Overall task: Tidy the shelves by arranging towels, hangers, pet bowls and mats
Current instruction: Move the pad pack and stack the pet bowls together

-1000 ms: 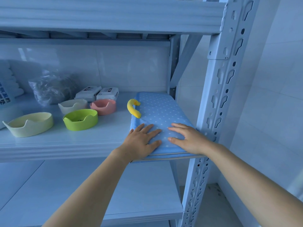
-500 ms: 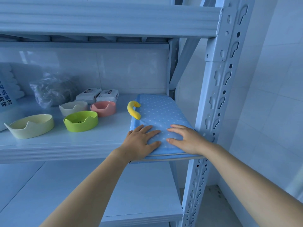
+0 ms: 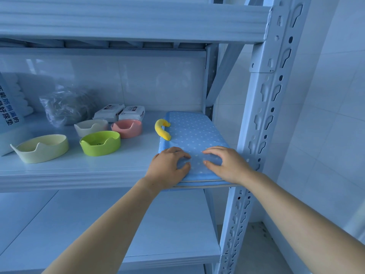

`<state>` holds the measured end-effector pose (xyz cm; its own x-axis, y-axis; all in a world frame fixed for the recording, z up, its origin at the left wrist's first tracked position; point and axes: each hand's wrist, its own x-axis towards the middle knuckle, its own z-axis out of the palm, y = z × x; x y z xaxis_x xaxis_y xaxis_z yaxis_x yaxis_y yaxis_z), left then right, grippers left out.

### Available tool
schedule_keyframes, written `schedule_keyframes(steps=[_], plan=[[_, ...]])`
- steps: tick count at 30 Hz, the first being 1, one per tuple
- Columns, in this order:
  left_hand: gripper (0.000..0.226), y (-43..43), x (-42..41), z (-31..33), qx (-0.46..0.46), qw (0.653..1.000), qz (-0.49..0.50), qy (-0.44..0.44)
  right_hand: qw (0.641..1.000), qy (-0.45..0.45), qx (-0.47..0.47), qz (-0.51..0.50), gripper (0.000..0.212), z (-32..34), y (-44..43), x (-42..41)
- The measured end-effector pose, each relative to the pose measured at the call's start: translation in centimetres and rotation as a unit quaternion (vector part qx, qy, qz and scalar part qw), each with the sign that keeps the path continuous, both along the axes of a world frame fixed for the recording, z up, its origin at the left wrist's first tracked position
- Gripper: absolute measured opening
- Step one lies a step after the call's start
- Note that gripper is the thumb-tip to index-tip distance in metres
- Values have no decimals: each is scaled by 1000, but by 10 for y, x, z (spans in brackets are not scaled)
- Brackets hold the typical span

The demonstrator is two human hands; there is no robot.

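Note:
A folded blue mat with white dots (image 3: pixel 194 131) lies at the right end of the middle shelf (image 3: pixel 69 175), its near edge overhanging the shelf front. A yellow loop handle (image 3: pixel 162 131) sticks out of its left side. My left hand (image 3: pixel 167 168) and my right hand (image 3: pixel 229 165) rest side by side on the mat's near end, fingers bent, fingertips and thumbs touching the fabric. To the left stand several pet bowls: green (image 3: pixel 99 144), pale yellow (image 3: pixel 42 148), white (image 3: pixel 91 127) and pink (image 3: pixel 126 129).
Behind the bowls lie two white wipe packs (image 3: pixel 120 113) and a crumpled plastic bag (image 3: pixel 66 107). A printed package (image 3: pixel 8 117) stands at the far left. The slotted steel post (image 3: pixel 262 115) rises right beside the mat. A lower shelf (image 3: pixel 59 224) runs beneath.
The fingers of both hands have drawn in from lying flat to bent, with the tips still on the mat. The mat itself has barely shifted.

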<state>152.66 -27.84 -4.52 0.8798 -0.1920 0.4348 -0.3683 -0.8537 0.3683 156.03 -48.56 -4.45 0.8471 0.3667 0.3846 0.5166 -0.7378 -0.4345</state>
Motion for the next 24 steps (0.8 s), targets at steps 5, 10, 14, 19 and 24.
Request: schedule_keyframes(steps=[5,10,14,19,24], plan=[[21,4,-8,7,-62,997,8,-37,999,-26,12,23,29,10,16,-10],[20,20,-16,12,-71,995,43,-53,998,-35,23,53,25,17,41,-14],[19,41,-23,16,-96,993,60,-42,997,-27,32,62,21,20,62,-12],[20,79,-35,17,-81,994,64,-39,995,-17,34,91,20,23,103,-14],[25,135,-45,20,-56,993,103,-27,991,-18,32,126,23,29,160,-16]])
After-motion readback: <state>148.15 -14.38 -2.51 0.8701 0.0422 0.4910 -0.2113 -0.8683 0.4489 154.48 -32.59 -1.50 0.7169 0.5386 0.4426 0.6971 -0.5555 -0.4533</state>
